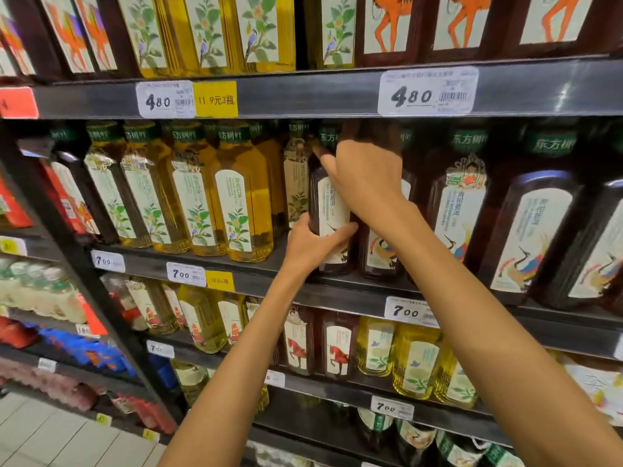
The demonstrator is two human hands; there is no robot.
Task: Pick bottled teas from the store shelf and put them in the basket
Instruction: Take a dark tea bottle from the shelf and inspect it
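Note:
A dark brown tea bottle (328, 210) with a white crane label stands at the front of the middle shelf (337, 294). My left hand (312, 246) grips its lower half from the left. My right hand (365, 176) reaches over its neck and shoulder, fingers curled around the top. More dark tea bottles (458, 210) stand to the right, and yellow tea bottles (242, 210) to the left. No basket is in view.
The upper shelf (303, 92) carries yellow and dark bottles with 480 price tags. Lower shelves hold more yellow and dark tea bottles (414, 358). A neighbouring rack at left holds red and blue packs (84, 352). Tiled floor (50, 436) shows at the bottom left.

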